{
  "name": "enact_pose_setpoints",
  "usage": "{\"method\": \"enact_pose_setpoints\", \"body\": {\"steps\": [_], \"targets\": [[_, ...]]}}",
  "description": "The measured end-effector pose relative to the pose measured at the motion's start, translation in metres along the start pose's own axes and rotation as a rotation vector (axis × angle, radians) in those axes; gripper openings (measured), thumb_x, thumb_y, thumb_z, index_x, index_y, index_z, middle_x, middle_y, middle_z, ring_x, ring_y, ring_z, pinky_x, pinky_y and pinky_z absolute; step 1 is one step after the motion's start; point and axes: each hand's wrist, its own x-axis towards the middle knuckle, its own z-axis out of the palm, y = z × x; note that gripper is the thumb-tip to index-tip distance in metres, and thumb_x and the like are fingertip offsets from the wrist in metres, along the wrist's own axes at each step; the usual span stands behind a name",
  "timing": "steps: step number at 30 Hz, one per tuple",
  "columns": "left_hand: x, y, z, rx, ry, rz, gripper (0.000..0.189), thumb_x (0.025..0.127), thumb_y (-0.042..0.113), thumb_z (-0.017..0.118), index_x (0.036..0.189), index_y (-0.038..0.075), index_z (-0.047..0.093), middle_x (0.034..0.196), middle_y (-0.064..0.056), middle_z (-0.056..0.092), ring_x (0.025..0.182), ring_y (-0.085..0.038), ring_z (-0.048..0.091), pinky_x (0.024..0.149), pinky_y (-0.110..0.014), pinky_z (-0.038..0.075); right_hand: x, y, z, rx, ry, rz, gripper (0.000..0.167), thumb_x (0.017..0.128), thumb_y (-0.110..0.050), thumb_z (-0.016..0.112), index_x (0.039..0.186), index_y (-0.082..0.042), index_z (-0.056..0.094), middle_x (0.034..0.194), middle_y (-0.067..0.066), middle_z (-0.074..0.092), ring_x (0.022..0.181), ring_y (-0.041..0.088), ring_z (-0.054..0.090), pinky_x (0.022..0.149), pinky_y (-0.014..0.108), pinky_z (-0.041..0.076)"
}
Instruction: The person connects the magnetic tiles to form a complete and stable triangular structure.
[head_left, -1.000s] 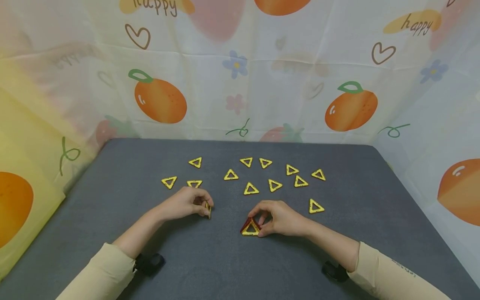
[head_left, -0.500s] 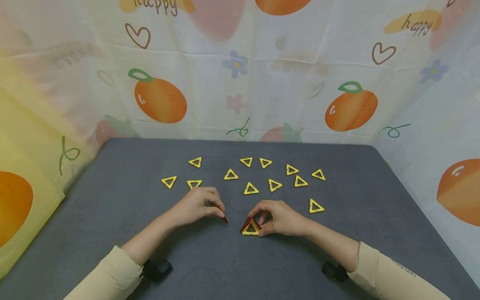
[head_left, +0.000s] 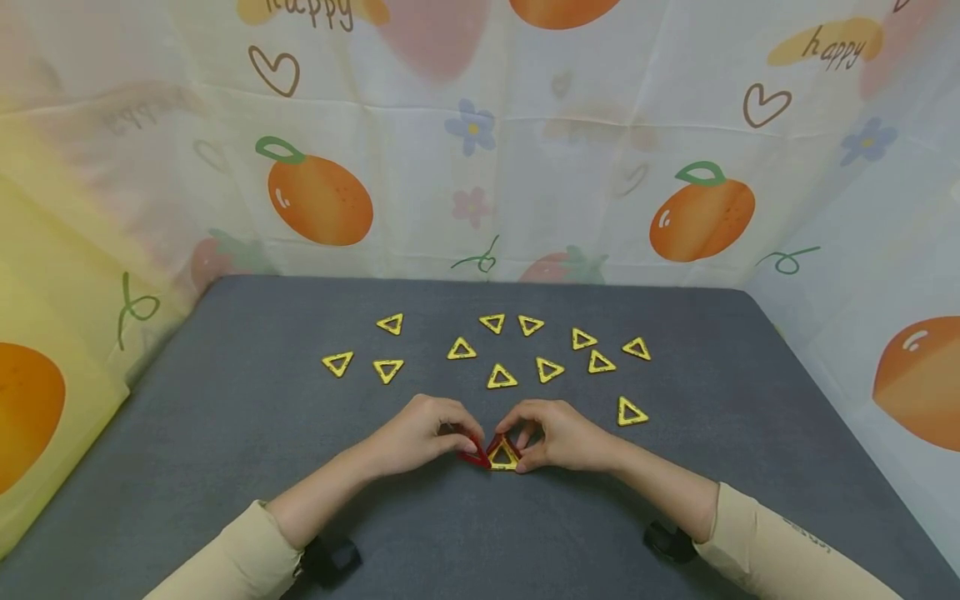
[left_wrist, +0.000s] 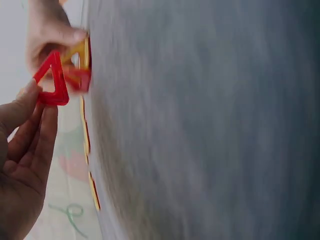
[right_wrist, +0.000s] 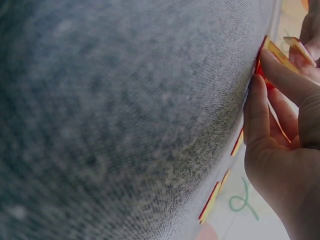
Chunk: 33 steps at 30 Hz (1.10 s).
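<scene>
My left hand (head_left: 427, 435) pinches a triangular frame tile (head_left: 472, 458) between thumb and fingers. The tile's red face shows in the left wrist view, where it is tilted upright. My right hand (head_left: 562, 437) grips a small structure of triangular tiles (head_left: 504, 467) that stands on the table, yellow frame toward me and red sides behind. In the head view the left hand's tile is right beside that structure's left edge; whether they touch I cannot tell. The right hand's fingers hide part of the structure.
Several loose yellow triangular tiles lie flat on the dark grey table (head_left: 187, 433) beyond the hands, among them a tile (head_left: 387, 370) at left and a tile (head_left: 631, 412) at right. A printed cloth (head_left: 480, 192) hangs behind the table's far edge.
My left hand has moved right with its tile, up to the structure, and turned the tile so its red face shows. The right hand has stayed in place.
</scene>
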Motion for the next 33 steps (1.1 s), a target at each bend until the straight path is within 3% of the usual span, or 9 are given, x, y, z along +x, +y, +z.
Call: {"method": "enact_pose_setpoints", "body": {"steps": [5, 14, 21, 33], "targets": [[0.005, 0.010, 0.016, -0.008, 0.059, -0.028, 0.009, 0.085, 0.014, 0.077, 0.091, 0.013, 0.071, 0.084, 0.001, 0.074, 0.075, 0.002, 0.065, 0.068, -0.018, 0.055, 0.000, 0.001, 0.000, 0.000, 0.002, -0.021, 0.045, 0.076, -0.012, 0.085, 0.117, -0.015, 0.068, 0.110, 0.005, 0.068, 0.085, 0.008, 0.065, 0.069, 0.020, 0.057], [0.010, 0.021, 0.035, 0.052, 0.145, 0.011, 0.011, 0.082, 0.010, 0.079, 0.087, 0.011, 0.070, 0.083, -0.001, 0.071, 0.073, -0.001, 0.063, 0.066, -0.015, 0.053, 0.000, 0.001, 0.000, 0.016, -0.004, -0.013, 0.043, 0.077, -0.008, 0.083, 0.116, -0.013, 0.067, 0.100, 0.007, 0.069, 0.083, 0.008, 0.067, 0.068, 0.020, 0.057], [0.012, 0.022, 0.040, 0.074, 0.182, -0.019, 0.012, 0.081, 0.011, 0.080, 0.084, 0.011, 0.069, 0.080, -0.001, 0.071, 0.070, 0.000, 0.063, 0.063, -0.014, 0.051, 0.000, 0.000, -0.001, 0.018, -0.003, 0.004, 0.045, 0.076, -0.009, 0.085, 0.116, -0.016, 0.067, 0.100, 0.004, 0.069, 0.082, 0.007, 0.068, 0.068, 0.022, 0.058], [0.014, 0.018, 0.042, 0.076, 0.187, -0.063, 0.014, 0.079, 0.011, 0.081, 0.082, 0.012, 0.068, 0.077, -0.001, 0.069, 0.067, 0.001, 0.059, 0.060, -0.013, 0.049, 0.000, 0.000, -0.002, 0.027, -0.007, 0.023, 0.050, 0.073, -0.010, 0.087, 0.117, -0.017, 0.067, 0.102, 0.005, 0.066, 0.084, 0.009, 0.067, 0.069, 0.022, 0.058]]}}
